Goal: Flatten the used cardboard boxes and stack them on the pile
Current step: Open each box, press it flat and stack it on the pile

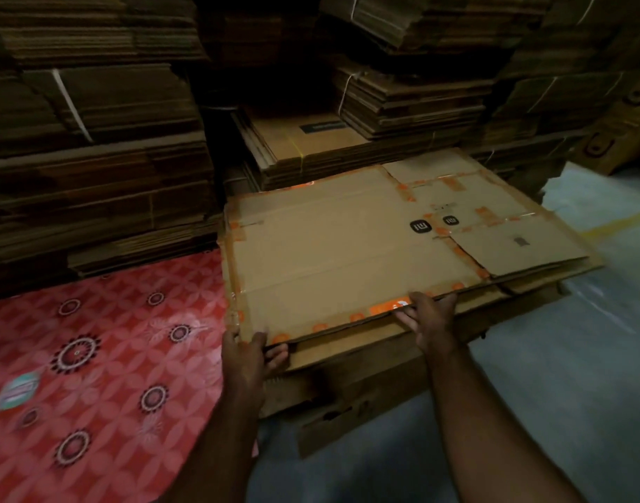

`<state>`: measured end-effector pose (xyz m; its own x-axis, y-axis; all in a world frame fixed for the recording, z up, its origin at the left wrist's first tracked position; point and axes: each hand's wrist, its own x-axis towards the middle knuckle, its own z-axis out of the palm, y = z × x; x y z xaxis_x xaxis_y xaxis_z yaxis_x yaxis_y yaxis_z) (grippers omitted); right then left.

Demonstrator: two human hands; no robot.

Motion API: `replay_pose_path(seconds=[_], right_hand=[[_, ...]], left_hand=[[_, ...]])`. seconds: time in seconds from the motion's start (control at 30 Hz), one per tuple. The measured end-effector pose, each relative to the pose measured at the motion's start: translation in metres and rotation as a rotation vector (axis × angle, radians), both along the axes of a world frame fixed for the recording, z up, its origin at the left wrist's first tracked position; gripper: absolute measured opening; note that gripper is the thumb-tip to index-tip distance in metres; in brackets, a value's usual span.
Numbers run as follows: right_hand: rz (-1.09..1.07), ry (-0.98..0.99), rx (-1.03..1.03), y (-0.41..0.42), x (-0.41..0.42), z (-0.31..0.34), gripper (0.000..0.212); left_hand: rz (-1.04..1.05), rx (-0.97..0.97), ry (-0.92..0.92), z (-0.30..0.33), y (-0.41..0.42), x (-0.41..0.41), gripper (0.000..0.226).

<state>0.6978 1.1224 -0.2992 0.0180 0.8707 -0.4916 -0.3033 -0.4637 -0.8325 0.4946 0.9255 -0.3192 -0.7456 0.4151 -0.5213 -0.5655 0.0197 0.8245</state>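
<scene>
Box's flat now, and my left hand (pixel 244 352) and right hand (pixel 429 317) pinch the near edge of this orange-taped flattened box (pixel 347 248), already resting on the low pile (pixel 365 353) — just squaring it left.

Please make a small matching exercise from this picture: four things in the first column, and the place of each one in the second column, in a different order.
Things:
1. flattened brown cardboard box with orange tape
2. red floral patterned mat
3. left hand
4. right hand

Places:
A. on the floor, left of the pile
B. grip on the box's near-left corner
C. on top of the low pile
D. at the middle of the box's near edge

Pairs: 1-C, 2-A, 3-B, 4-D
</scene>
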Motion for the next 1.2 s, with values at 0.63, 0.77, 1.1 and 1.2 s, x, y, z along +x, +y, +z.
replay_pose_path(seconds=[0.63, 0.77, 1.1, 1.2], right_hand=[[0.912, -0.729, 0.813, -0.359, -0.274, 0.035, 0.065], [1.149, -0.6, 1.052, -0.528, -0.38, 0.045, 0.049], [1.6, -0.391, 1.176, -0.838, -0.528, 0.029, 0.042], [1.688, -0.38, 1.195, -0.896, -0.567, 0.013, 0.042]], left_hand=[[-0.212, -0.564, 1.083, 0.057, -0.346, -0.178, 0.034], [0.029, -0.723, 1.152, 0.07, -0.523, -0.244, 0.037], [0.383, -1.042, 0.774, 0.047, -0.848, -0.305, 0.021], [0.403, -1.077, 0.705, 0.025, -0.908, -0.327, 0.026]])
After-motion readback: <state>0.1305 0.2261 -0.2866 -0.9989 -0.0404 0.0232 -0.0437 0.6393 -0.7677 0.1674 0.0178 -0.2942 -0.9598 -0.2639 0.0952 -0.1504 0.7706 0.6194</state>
